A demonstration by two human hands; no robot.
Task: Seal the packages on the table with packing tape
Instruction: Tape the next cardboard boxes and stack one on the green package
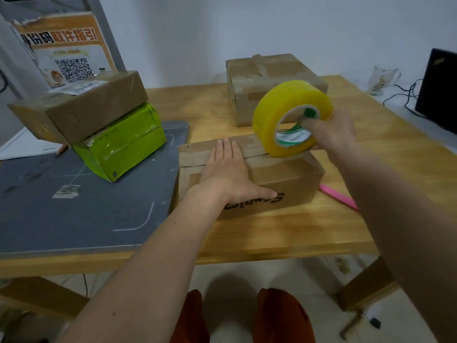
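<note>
Flat left hand (228, 169) presses the brown cardboard box (284, 174), printed lettering on its front; right hand (331, 129) grips a fat yellow tape roll (279, 115) standing on top.

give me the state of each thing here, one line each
yellow tape roll: upright on the front box, held by right hand
front cardboard box: flaps closed, left hand flat on top
back cardboard box: taped shut
green box: tilted under a brown box
glass mug: upright

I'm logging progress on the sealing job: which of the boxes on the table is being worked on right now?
The nearest cardboard box: the left hand presses flat on its top while the right hand holds the yellow tape roll on it. Nobody touches the others.
</note>
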